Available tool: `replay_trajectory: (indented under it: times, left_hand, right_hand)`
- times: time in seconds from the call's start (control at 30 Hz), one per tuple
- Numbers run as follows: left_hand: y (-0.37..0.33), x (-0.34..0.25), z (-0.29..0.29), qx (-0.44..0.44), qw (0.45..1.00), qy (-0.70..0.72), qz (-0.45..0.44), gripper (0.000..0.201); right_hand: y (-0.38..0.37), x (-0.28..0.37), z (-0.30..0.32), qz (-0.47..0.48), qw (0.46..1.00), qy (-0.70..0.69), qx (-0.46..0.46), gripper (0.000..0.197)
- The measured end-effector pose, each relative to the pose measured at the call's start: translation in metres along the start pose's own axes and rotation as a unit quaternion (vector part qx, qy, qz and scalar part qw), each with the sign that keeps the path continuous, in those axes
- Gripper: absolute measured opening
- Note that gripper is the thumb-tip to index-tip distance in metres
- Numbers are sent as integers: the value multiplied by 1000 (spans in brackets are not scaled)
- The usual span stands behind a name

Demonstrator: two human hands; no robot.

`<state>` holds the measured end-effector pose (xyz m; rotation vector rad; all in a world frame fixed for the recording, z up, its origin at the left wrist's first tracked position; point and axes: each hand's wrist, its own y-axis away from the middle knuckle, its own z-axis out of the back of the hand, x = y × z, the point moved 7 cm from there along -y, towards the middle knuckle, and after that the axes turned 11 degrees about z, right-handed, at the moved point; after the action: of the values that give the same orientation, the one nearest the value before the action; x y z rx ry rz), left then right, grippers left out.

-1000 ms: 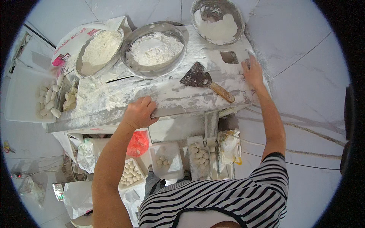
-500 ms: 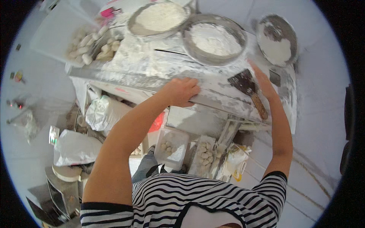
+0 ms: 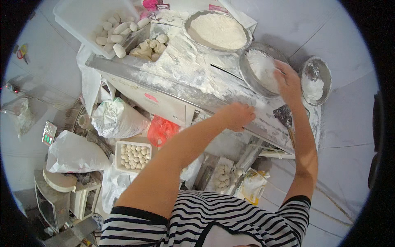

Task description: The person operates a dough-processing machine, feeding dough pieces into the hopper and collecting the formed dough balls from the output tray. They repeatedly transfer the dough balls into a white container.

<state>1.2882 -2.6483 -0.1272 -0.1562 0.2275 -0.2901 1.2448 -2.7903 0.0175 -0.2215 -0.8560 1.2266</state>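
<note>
My right hand (image 3: 287, 80) reaches over the right rim of a round metal bowl (image 3: 249, 81), its partly blurred fingers apart at the white flour (image 3: 259, 66). Below its forearm lies a scraper (image 3: 283, 115) with a dark blade and a wooden handle, partly covered by the arm. My left hand (image 3: 239, 116) is at the front edge of the floury table (image 3: 205, 78), smeared by motion, fingers loosely bent and no object visible in them. Behind stands a larger bowl of flour (image 3: 218, 31); right of my right hand is a smaller metal bowl (image 3: 328, 76) with white powder.
A translucent tub (image 3: 72, 20) of white dough pieces sits at the table's left end, beside a recess holding dough lumps (image 3: 150, 48). Lower down are white sacks (image 3: 117, 119), a red bag (image 3: 162, 129) and a tray of dough balls (image 3: 135, 156). Scissors (image 3: 22, 52) are at far left.
The whole view has shifted, so the table appears farther right. My right hand has moved from the tabletop beside the scraper to the flour bowl. My left hand has slid right along the edge.
</note>
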Motion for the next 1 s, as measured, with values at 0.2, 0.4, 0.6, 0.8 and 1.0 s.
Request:
replay_trajectory:
  times: [0.2,0.4,0.6,0.8,1.0]
  left_hand:
    - [7,2,13,-35,992,120,11,44]
    - [168,118,68,-241,891,362,129,36]
    - [309,298,138,-356,828,26,432,65]
    - [249,383,140,-264,839,95,467,70]
    - [256,372,169,-385,840,249,290,34]
  right_hand:
    - [-133,37,-194,-76,990,-5,123,56]
    - [-184,-38,-291,-128,965,202,106,56]
    - [-212,-57,-316,-397,882,-187,174,60]
    - [-280,76,-354,-188,958,-121,180,60]
    - [-237,123,-325,-50,994,87,36,53]
